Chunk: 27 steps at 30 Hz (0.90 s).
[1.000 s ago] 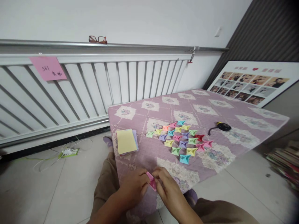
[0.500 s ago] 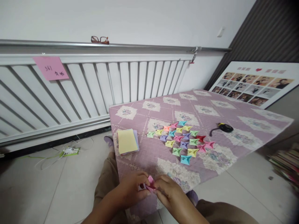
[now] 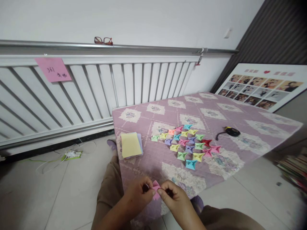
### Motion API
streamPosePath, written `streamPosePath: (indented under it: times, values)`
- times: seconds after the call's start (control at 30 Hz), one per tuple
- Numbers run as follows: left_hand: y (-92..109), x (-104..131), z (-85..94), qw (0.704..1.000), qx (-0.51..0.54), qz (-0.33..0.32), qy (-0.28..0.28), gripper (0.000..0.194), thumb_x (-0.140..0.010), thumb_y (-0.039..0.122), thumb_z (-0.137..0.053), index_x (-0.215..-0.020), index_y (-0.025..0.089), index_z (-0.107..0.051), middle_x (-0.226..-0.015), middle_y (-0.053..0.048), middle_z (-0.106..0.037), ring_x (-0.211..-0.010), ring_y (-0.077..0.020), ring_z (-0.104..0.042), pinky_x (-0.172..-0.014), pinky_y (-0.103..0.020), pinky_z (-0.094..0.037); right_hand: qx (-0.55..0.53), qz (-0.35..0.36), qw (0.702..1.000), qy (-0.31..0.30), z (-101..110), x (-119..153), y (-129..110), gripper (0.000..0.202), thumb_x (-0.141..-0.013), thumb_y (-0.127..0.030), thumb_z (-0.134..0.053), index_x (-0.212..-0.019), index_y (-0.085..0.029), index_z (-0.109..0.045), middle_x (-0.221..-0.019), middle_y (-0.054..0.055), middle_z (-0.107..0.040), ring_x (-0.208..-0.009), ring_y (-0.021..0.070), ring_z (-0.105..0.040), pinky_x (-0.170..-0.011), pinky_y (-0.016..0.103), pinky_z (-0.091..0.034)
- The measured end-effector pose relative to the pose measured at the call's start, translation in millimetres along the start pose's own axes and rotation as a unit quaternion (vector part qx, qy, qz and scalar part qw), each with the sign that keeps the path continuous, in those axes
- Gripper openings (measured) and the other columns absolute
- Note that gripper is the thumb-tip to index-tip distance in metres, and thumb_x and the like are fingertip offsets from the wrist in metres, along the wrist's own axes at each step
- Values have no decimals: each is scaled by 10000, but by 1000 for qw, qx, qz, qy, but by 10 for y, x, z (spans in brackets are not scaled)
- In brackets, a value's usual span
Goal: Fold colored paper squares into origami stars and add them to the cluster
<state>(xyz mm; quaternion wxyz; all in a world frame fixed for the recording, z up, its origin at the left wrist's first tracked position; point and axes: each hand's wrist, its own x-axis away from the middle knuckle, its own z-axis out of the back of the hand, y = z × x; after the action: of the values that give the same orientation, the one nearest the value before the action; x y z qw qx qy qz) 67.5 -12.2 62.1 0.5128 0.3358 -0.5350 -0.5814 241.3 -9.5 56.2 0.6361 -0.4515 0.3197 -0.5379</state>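
Note:
A small piece of folded pink paper (image 3: 156, 188) is pinched between my two hands over the near edge of the table. My left hand (image 3: 139, 193) grips its left side with thumb and forefinger, and my right hand (image 3: 173, 196) grips the right side the same way. Fingertips cover part of the folds. Beyond them, several folded paper boats (image 3: 189, 149) in blue, yellow, green, pink, purple and red stand in slanting rows. Left of these lies a stack of coloured paper sheets (image 3: 130, 145), yellow on top.
The table wears a purple flowered cloth (image 3: 148, 123). A black tape measure (image 3: 232, 131) lies toward the right. Behind are a white radiator (image 3: 134, 80), glasses (image 3: 103, 40) on a pipe, and a photo board (image 3: 261, 88). A power strip (image 3: 72, 155) with cables rests on the floor.
The pink paper, opened out like a pocket before, now looks flatter and turned toward me. Both hands have shifted their grip, thumbs now pressing its near face.

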Motion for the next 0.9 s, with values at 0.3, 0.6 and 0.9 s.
streamPosePath:
  times: [0.3, 0.6, 0.9]
  values:
    - [-54, -27, -116, 996, 76, -39, 39, 132, -709, 159, -525, -832, 189, -489, -679, 49, -477, -615, -106, -440, -585, -235, -341, -150, -8, 989, 5, -35, -30, 26, 229, -741, -400, -665, -785, -202, -559, -603, -58, -488, -568, 114, -477, -556, 228, -371]
    - [-143, -44, -146, 997, 56, -57, 12, 468, -730, 141, -562, -1187, 172, -466, -738, 35, -532, -647, -111, -492, -610, -240, -376, -149, -12, 988, -26, 33, -29, 0, 353, -760, -540, -648, -787, -189, -639, -649, -18, -589, -598, 127, -532, -586, 248, -421]
    - [-101, 40, -260, 990, 134, 29, -29, 143, -769, 288, -579, -755, 145, -581, -626, 27, -554, -540, -95, -472, -544, -229, -373, -113, 30, 989, 90, -49, 14, 52, 329, -759, -519, -648, -809, -201, -578, -643, -37, -501, -590, 134, -519, -560, 243, -432]
